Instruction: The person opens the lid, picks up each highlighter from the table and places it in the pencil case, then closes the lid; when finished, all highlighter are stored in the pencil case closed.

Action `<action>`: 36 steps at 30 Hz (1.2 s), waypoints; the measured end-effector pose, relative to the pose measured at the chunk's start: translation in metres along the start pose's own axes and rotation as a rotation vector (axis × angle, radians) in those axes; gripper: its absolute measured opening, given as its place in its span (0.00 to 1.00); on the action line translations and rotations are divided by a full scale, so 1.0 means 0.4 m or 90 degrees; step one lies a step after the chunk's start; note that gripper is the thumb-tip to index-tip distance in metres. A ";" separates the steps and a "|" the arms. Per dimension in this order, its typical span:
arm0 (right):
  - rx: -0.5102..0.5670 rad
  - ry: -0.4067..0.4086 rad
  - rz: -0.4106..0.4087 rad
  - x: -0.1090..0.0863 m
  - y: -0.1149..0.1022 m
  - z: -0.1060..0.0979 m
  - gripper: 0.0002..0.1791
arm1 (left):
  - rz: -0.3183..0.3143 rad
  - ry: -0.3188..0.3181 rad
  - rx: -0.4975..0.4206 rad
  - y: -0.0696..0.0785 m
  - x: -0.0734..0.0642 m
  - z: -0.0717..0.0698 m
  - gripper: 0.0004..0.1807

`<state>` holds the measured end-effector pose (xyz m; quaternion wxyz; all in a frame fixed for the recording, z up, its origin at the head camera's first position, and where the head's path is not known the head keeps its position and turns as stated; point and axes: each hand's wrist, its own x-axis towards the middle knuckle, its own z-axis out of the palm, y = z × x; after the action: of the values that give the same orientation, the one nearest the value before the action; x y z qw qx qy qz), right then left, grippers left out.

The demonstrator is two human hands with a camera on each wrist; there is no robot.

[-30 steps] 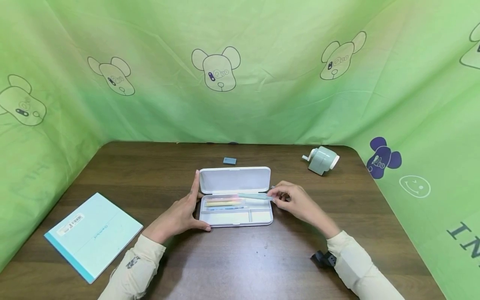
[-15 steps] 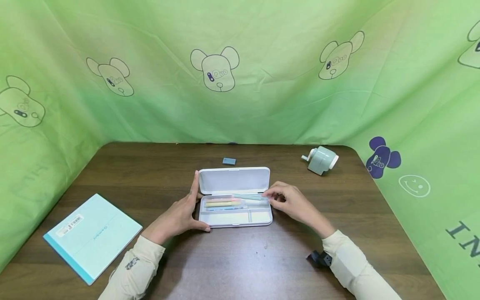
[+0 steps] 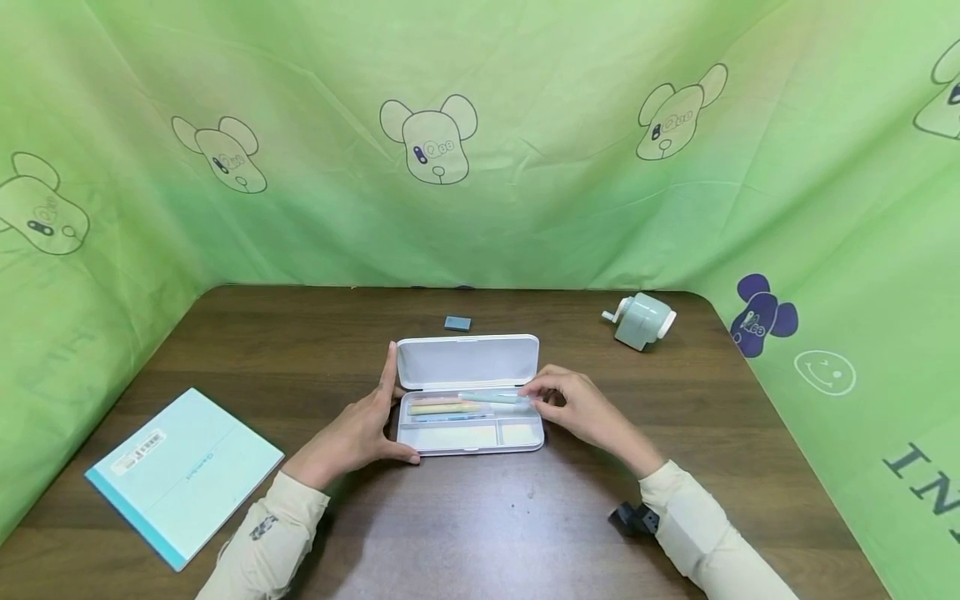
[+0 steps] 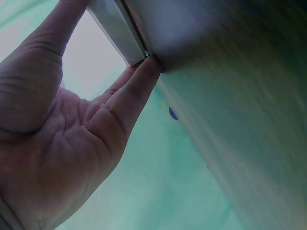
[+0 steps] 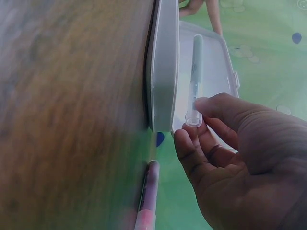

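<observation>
An open white pencil case point(image 3: 468, 364) stands mid-table, lid tipped back. My left hand point(image 3: 356, 433) holds its left end, thumb at the front corner and index finger up along the lid. In the left wrist view, fingertips point(image 4: 152, 64) touch the case's corner. Between thumb and fingers, my right hand point(image 3: 577, 404) pinches the clear end of a pale green pen point(image 3: 487, 398). That pen lies lengthwise over the rear compartment; whether it touches the bottom I cannot tell. Beside it in that compartment are a yellow pen point(image 3: 442, 408), a blue pen point(image 3: 450, 417) and something pinkish.
Behind the case lies a blue eraser point(image 3: 457, 322). A grey-green pencil sharpener point(image 3: 645, 321) with a crank stands at the back right. On the left is a pale blue notebook point(image 3: 185, 475). The right wrist view shows a pink-and-purple pen point(image 5: 147, 196) on the table beyond the case.
My right hand has moved left with the pale green pen, bringing it from over the case's right edge further into the rear compartment. The left hand keeps its hold on the case.
</observation>
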<state>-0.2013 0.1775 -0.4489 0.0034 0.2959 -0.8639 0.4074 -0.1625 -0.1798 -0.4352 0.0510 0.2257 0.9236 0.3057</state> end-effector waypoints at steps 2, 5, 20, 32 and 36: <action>0.001 -0.001 0.002 -0.001 0.001 0.001 0.10 | -0.008 -0.006 0.004 0.000 0.001 0.000 0.91; 0.001 -0.005 0.005 -0.001 0.000 0.001 0.10 | -0.015 -0.010 0.012 0.001 0.002 0.000 0.91; 0.010 -0.011 0.000 0.010 -0.012 0.012 0.11 | -0.010 0.000 0.001 -0.002 -0.002 -0.001 0.91; 0.013 -0.001 -0.014 0.011 -0.012 0.019 0.11 | -0.019 -0.011 0.017 0.005 0.003 -0.002 0.91; 0.010 -0.004 -0.007 0.013 -0.015 0.021 0.11 | -0.012 -0.008 0.012 -0.002 0.004 0.001 0.91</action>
<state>-0.2004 0.1658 -0.4490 0.0006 0.3017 -0.8592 0.4133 -0.1642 -0.1794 -0.4360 0.0579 0.2192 0.9281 0.2953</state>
